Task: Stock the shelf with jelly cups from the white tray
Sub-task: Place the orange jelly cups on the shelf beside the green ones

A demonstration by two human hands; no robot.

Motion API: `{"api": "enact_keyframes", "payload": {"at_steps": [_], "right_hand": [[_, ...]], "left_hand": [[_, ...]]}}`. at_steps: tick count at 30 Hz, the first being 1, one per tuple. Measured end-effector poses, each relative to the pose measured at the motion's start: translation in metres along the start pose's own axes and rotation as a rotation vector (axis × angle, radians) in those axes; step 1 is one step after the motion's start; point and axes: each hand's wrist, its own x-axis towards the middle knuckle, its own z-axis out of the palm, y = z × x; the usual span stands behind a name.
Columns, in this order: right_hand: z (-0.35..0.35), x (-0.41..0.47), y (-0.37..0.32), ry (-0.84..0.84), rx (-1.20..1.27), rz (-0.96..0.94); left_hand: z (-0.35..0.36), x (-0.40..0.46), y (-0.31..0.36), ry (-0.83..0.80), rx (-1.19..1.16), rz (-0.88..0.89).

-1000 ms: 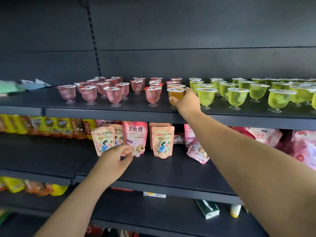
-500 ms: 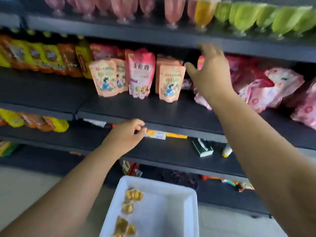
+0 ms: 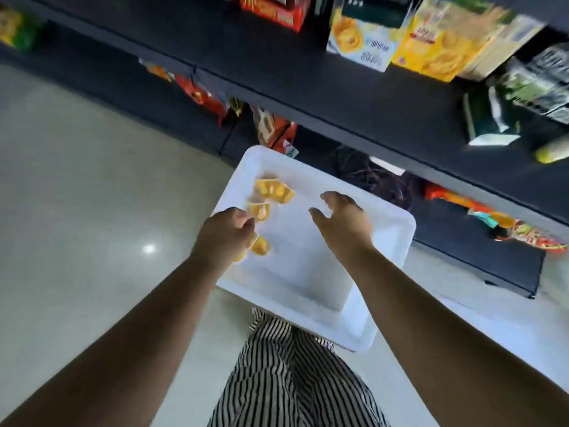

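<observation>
I look down on the white tray (image 3: 311,263) standing on the floor in front of the bottom shelf. Several orange jelly cups (image 3: 274,191) lie on their sides along its left half. My left hand (image 3: 223,237) hovers at the tray's left edge, fingers curled down against two of the cups (image 3: 260,245); blur hides whether it grips one. Over the bare middle of the tray is my right hand (image 3: 343,221), fingers spread and holding nothing. The jelly shelf itself is out of view.
Dark lower shelves (image 3: 354,97) run across the top, holding yellow snack boxes (image 3: 437,47), a green pack (image 3: 486,124) and red packets (image 3: 277,134). Pale glossy floor (image 3: 77,180) lies to the left. My striped trousers (image 3: 292,374) are just below the tray.
My view has swung down from the jelly shelf to the tray. My right hand let go of an orange cup on the shelf, and both hands dropped over the tray.
</observation>
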Motion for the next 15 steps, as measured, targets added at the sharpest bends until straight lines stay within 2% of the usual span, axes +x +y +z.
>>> {"api": "enact_keyframes", "payload": {"at_steps": [4,11,13,15], "right_hand": [[0.079,0.035,0.027,-0.161,0.039,0.072],[0.198,0.075,0.055,-0.377,0.085,0.137],[0.217,0.073,0.062,-0.382,0.095,0.111],[0.237,0.076,0.067,-0.329,0.1,0.095]], "left_hand": [[0.066,0.027,-0.059,-0.072,0.011,-0.197],[0.129,0.071,-0.109,0.007,-0.106,-0.343],[0.139,0.083,-0.114,0.019,-0.245,-0.393],[0.144,0.095,-0.116,0.033,-0.411,-0.532]]}}
